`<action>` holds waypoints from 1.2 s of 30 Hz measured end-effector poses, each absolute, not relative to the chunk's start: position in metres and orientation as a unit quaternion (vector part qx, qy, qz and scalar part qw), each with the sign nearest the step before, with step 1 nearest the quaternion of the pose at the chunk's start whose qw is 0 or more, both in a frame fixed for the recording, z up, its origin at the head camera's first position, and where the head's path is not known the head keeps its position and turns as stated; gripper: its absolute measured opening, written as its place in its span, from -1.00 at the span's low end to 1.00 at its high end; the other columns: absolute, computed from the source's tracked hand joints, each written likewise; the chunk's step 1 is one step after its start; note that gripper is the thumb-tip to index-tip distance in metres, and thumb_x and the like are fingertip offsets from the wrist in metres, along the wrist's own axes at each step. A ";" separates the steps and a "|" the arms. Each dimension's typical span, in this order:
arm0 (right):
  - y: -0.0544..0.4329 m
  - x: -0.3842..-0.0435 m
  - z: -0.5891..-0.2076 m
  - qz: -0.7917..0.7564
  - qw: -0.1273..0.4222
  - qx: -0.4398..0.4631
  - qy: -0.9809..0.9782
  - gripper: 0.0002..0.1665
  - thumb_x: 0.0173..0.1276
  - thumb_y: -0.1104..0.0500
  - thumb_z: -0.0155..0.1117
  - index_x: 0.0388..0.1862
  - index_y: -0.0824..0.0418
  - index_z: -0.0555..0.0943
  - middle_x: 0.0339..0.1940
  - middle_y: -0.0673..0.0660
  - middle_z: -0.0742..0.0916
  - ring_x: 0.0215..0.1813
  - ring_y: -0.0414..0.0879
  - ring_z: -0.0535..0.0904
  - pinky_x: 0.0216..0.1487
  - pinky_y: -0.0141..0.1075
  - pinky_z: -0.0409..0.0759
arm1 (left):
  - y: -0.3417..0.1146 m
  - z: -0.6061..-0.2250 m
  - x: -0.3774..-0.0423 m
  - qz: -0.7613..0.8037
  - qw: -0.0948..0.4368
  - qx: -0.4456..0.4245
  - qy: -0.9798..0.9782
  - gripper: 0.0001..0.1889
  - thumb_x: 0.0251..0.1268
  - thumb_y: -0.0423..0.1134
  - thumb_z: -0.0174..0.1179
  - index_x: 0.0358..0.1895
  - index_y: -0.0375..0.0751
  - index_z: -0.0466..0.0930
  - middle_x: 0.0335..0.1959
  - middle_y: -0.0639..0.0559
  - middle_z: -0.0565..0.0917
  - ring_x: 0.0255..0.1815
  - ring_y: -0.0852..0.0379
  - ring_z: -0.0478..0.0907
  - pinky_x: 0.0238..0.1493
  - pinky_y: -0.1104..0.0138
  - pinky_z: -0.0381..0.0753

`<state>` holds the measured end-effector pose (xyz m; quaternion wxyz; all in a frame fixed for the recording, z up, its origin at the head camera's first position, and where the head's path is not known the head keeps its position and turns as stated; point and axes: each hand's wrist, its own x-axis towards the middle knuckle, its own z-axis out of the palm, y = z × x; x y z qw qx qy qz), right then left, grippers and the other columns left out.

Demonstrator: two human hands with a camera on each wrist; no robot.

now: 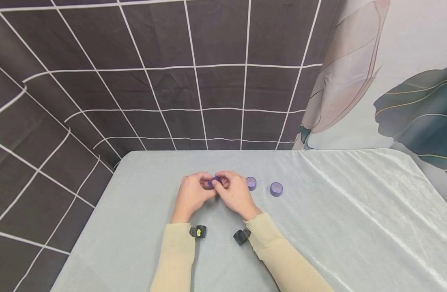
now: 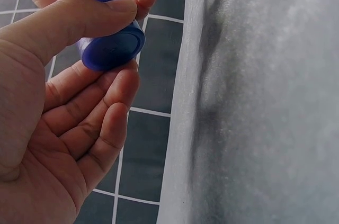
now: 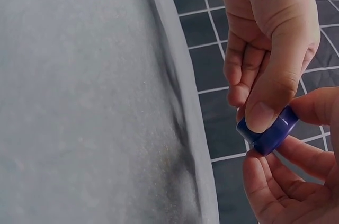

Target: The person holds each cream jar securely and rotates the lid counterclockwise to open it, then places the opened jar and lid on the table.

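Note:
A small, squat, round purple jar [image 2: 112,49], blue-purple in the wrist views, is held between both hands above the table. My left hand [image 1: 194,195] grips it with the thumb laid across it, the other fingers curving beneath. From the other side my right hand [image 1: 236,195] pinches it between thumb and fingers. A seam crosses the jar's side in the right wrist view. Two similar purple round pieces stand on the table: one [image 1: 251,183] close beside the right hand, the other [image 1: 276,189] farther right.
A pale grey cloth [image 1: 336,227] covers the table, with creases on the right. Behind and to the left hangs a dark cloth with a white grid [image 1: 220,89]. At the right is a leaf-patterned curtain [image 1: 358,89]. Each wrist wears a small black camera [image 1: 241,236].

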<state>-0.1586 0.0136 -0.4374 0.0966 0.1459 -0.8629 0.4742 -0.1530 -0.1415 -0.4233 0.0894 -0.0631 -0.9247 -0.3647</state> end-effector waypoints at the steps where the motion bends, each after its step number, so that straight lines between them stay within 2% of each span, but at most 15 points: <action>1: 0.014 -0.159 -0.438 0.474 0.096 0.146 -0.863 -0.69 0.34 0.12 0.36 -0.03 0.27 0.72 -0.28 0.08 0.73 -0.29 -0.15 0.63 -0.16 -0.22 0.60 | -0.141 -0.423 -0.153 -0.365 0.089 -0.062 -0.925 -0.66 -0.10 -0.18 0.57 -0.20 -0.18 0.76 -0.39 0.07 0.76 -0.36 0.16 0.68 -0.23 0.23 0.66; 7: 0.014 -0.159 -0.438 0.475 0.094 0.147 -0.862 -0.69 0.32 0.12 0.36 -0.02 0.26 0.72 -0.23 0.10 0.74 -0.26 -0.14 0.64 -0.13 -0.21 0.60 | -0.142 -0.424 -0.153 -0.365 0.089 -0.062 -0.925 -0.68 -0.08 -0.19 0.56 -0.21 -0.17 0.75 -0.40 0.09 0.76 -0.38 0.19 0.66 -0.26 0.25 0.65; 18: 0.014 -0.158 -0.439 0.474 0.090 0.146 -0.864 -0.67 0.31 0.12 0.32 -0.02 0.25 0.71 -0.27 0.06 0.71 -0.25 -0.12 0.61 -0.13 -0.22 0.57 | -0.141 -0.424 -0.152 -0.367 0.085 -0.054 -0.925 -0.71 -0.08 -0.21 0.54 -0.22 -0.14 0.76 -0.42 0.11 0.74 -0.39 0.21 0.63 -0.28 0.26 0.64; 36: 0.014 -0.159 -0.439 0.472 0.090 0.155 -0.863 -0.67 0.29 0.13 0.31 0.00 0.24 0.71 -0.22 0.07 0.71 -0.19 -0.10 0.62 -0.08 -0.19 0.58 | -0.142 -0.423 -0.152 -0.371 0.082 -0.055 -0.923 -0.72 -0.08 -0.21 0.54 -0.23 -0.14 0.76 -0.44 0.13 0.74 -0.41 0.22 0.62 -0.29 0.26 0.63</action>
